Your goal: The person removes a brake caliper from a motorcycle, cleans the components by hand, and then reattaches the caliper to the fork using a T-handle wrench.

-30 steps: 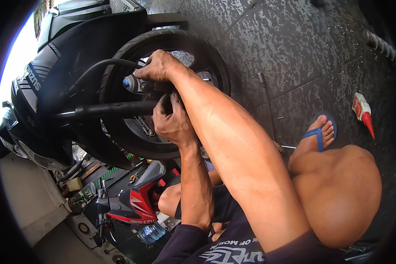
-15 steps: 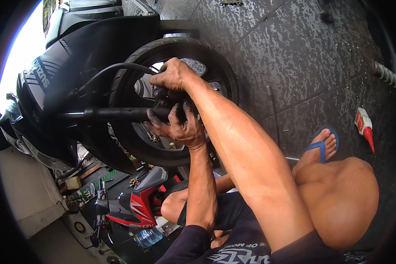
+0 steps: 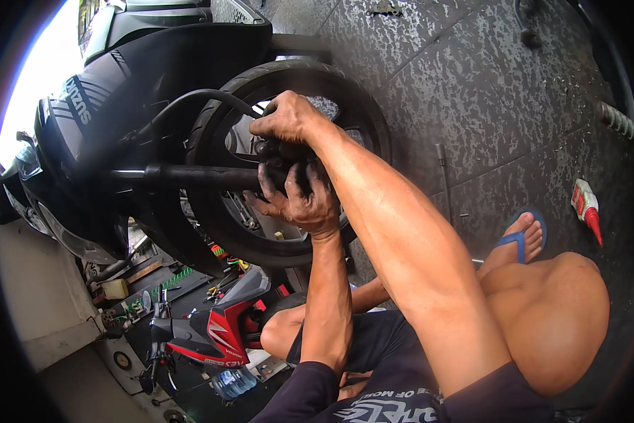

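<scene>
The black front wheel [image 3: 370,148] of a dark motorcycle [image 3: 84,176] fills the upper middle, crossed by a black fork tube [image 3: 183,176]. My right hand [image 3: 288,121] is closed at the end of a curved black hose [image 3: 207,95], just above the dark brake caliper [image 3: 271,151]; what its fingertips pinch is hidden. Below it, my left hand [image 3: 296,201] has its blackened fingers curled against the caliper and fork, gripping there with some fingers apart. My right forearm crosses the lower right of the picture.
A red-and-black scooter [image 3: 218,331] stands lower left among tools [image 3: 169,282] and a water jug [image 3: 234,383]. A long metal tool [image 3: 445,176] lies on the dark floor tiles [image 3: 458,70]; a red-nozzled bottle [image 3: 583,204] and coiled spring [image 3: 620,123] are at right, near my sandalled foot [image 3: 521,236].
My left hand's outer fingers have spread from their tighter curl along the fork. My right hand stays at the hose end. The whole view has shifted, placing wheel and hands slightly farther right.
</scene>
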Motion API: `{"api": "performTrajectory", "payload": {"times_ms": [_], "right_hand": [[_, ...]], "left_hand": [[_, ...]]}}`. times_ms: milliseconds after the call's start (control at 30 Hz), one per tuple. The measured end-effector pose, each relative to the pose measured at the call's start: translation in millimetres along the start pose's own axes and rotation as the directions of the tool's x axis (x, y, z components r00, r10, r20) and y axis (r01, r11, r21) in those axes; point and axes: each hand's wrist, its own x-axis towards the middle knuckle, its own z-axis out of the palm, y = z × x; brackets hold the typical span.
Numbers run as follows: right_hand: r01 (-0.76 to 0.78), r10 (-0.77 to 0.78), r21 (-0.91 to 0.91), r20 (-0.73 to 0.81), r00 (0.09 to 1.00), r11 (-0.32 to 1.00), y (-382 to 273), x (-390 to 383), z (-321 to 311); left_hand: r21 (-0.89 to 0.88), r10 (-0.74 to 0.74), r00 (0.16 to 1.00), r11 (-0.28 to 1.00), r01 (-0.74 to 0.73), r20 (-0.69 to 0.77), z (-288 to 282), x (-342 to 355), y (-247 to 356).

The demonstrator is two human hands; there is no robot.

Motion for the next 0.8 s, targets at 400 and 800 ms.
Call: {"api": "performTrajectory", "payload": {"times_ms": [400, 800], "right_hand": [[0.033, -0.033, -0.023, 0.008, 0.999, 0.999, -4.5, -10.4, -6.6], [0.023, -0.023, -0.030, 0.016, 1.000, 0.999, -2.4, -11.4, -6.2]], "left_hand": [[0.064, 0.056, 0.997, 0.996, -0.059, 0.048, -1.8, 3.7, 0.7], [0.027, 0.020, 0.999, 0.999, -0.021, 0.047, 0.5, -2.9, -10.3]]}}
